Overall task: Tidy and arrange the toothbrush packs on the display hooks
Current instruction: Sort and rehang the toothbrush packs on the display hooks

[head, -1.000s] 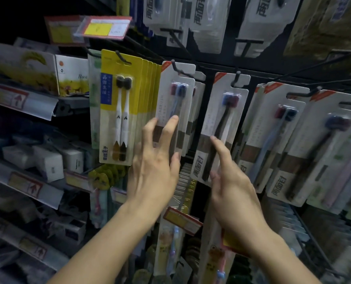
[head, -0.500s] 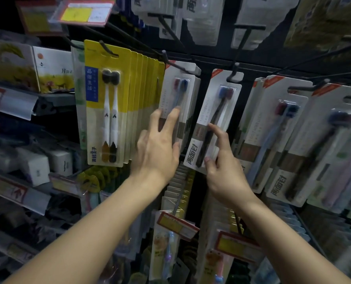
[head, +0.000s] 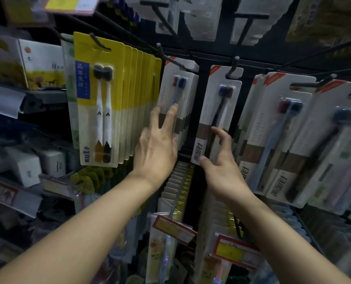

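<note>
A row of yellow toothbrush packs (head: 100, 99) is seen hanging from a hook (head: 97, 41) at the upper left of the frame. Just right of it, a stack of white toothbrush packs (head: 179, 103) is touched by the straight fingers of the left hand (head: 157, 148) at centre frame. A single white toothbrush pack (head: 217, 111), hung tilted on its own hook (head: 233, 66), is pinched at its lower edge between the thumb and curled fingers of the right hand (head: 221, 169). More white packs (head: 289, 136) are hung at the right. Red-framed price tags (head: 173, 228) are seen at lower centre.
</note>
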`<state>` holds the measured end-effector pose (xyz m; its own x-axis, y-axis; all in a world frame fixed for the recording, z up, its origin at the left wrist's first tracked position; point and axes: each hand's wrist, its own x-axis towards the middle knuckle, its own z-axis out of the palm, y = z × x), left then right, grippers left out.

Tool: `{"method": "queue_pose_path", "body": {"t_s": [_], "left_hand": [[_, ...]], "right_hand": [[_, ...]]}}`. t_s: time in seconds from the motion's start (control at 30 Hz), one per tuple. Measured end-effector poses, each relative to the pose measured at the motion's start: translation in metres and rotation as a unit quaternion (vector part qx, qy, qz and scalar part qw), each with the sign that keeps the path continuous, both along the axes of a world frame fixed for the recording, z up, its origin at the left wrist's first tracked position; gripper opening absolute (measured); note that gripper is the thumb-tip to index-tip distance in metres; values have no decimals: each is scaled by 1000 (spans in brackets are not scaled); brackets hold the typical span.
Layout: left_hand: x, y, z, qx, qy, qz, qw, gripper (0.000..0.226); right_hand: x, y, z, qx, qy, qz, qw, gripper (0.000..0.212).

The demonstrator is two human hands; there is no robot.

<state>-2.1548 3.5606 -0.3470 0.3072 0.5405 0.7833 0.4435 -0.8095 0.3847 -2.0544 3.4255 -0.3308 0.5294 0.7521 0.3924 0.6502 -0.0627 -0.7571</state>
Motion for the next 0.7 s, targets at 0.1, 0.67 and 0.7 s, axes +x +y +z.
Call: {"method": "queue_pose_path", "body": {"t_s": [0.1,0.67,0.7], "left_hand": [[0,-2,0,-1,5,7,1000,85],[-12,-21,2,-5,15,45,999,74],[-13,-22,2,-4,16,51,999,72]], "right_hand": [[0,-2,1,0,20,-4,1000,66],[-1,-9,-3,-36,51,3,998,78],[-1,-9,-3,-36,48,3,998,78]]}}
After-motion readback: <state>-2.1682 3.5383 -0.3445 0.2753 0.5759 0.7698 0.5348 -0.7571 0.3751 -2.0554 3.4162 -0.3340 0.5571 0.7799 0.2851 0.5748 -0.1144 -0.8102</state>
